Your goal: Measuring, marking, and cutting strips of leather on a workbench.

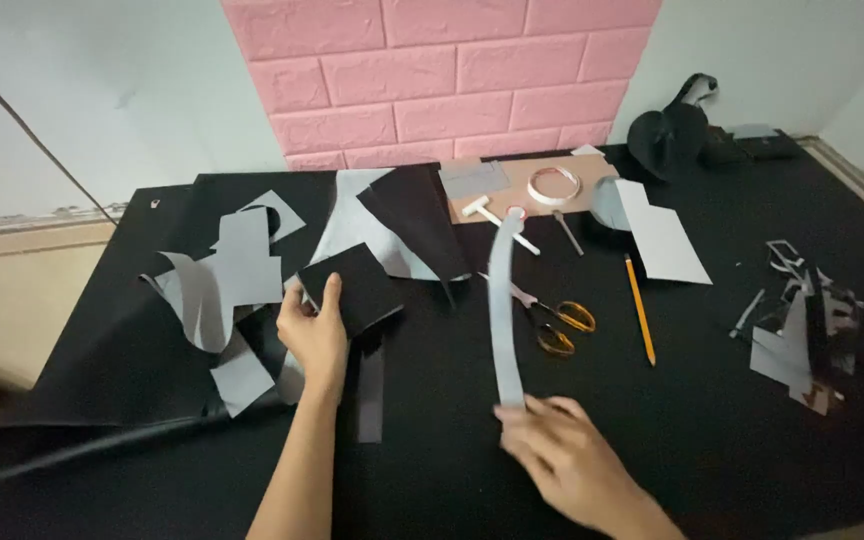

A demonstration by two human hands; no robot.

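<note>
The long grey strip (504, 310) is pinched at its near end by the fingertips of the right hand (562, 455), so that it stands up and arches away over the black surface (712, 420), its far tip above the brown board (552, 190). The black square piece (352, 288) is gripped at its near-left edge by the left hand (314, 335), thumb on top, and held slightly raised beside the grey offcuts (222, 280). Orange-handled scissors (557, 322) and a pencil (639, 308) lie just beyond the strip (within easy reach of the right hand), with a tape roll (554, 186) on the board.
</note>
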